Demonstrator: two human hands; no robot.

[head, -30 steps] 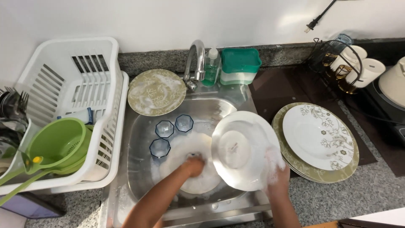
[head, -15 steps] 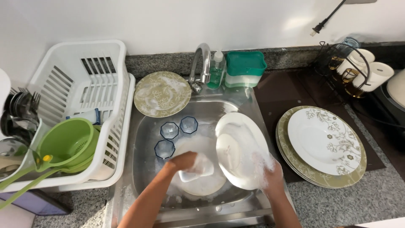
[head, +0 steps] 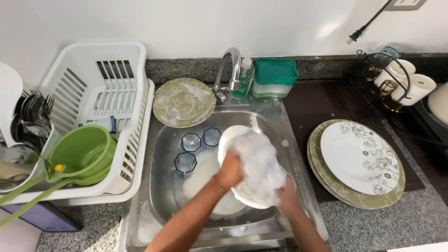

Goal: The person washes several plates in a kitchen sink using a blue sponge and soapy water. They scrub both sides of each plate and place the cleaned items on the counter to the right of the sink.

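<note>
While pressed against the face of a white plate [head: 242, 196], left hand [head: 229, 171] curled shut around a soapy cloth or sponge [head: 259, 163], fingers folded in, thick foam spilling over the upper half of the plate. Right hand [head: 288, 198] closed on the lower right rim of the same plate, thumb on the front, fingers hidden behind; propped tilted over the steel sink [head: 161, 154]. Just under the left hand, another white plate [head: 200, 179] lying flat in the basin. Left of and above that hand, three blue glasses [head: 191, 142], mouths up, close together. Farther above, a soapy olive patterned plate [head: 184, 102] leaning at the sink's back edge beside the tap [head: 228, 70], with a green bottle [head: 244, 79] and a teal sponge holder [head: 275, 77] next to it. Right of the right hand, well apart on the dark surface [head: 308, 105], stacked patterned plates [head: 357, 163], a white one on top. Far left of both hands, a white drying rack [head: 93, 88] holding a green colander [head: 81, 154].
</note>
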